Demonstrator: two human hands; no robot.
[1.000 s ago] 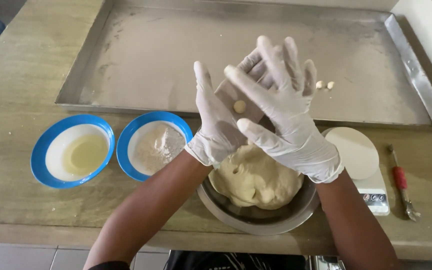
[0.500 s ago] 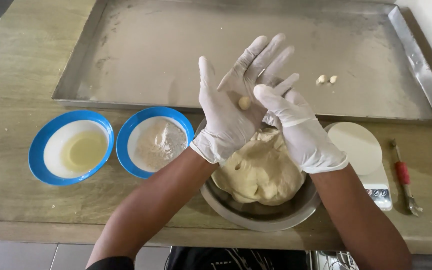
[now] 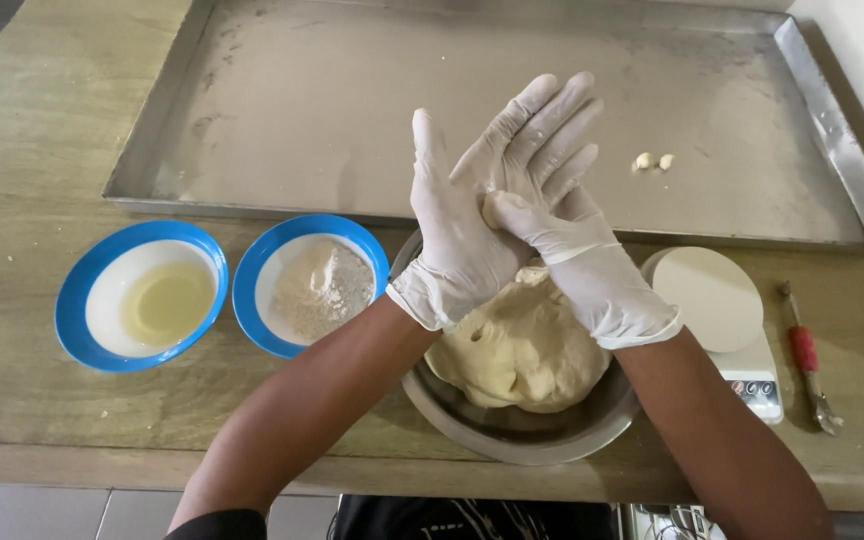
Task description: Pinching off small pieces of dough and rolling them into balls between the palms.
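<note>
Both gloved hands are raised above the steel mixing bowl [image 3: 512,425], which sits at the near edge of the wooden table [image 3: 12,180] and holds a large lump of pale dough [image 3: 517,345]. The left hand [image 3: 472,215] is held open and nearly flat, palm turned up and inward, fingers [image 3: 552,115] spread and pointing away toward the big metal baking tray [image 3: 352,110]. The right hand [image 3: 577,250] lies across that palm, its fingers pressed down flat; the small piece of dough being rolled is hidden between the two gloves, so its shape cannot be told. To do this step well, I judge that the palms should stay loose and slightly cupped, moving in small circles with light, even pressure so the piece rounds off rather than flattening or smearing into the gloves. Keeping the hands over the bowl is sensible, since anything that slips falls back onto the lump. Two small dough balls [image 3: 653,161] already lie close together on the tray, well apart from the hands, and give a fair size to match. If the dough sticks, the blue-rimmed bowl of flour [image 3: 320,288] stands just left of the steel bowl, with the blue-rimmed bowl of oil [image 3: 164,303] beside it. A white kitchen scale [image 3: 717,305] sits right of the steel bowl, and a red-handled tool [image 3: 805,350] lies farther right.
</note>
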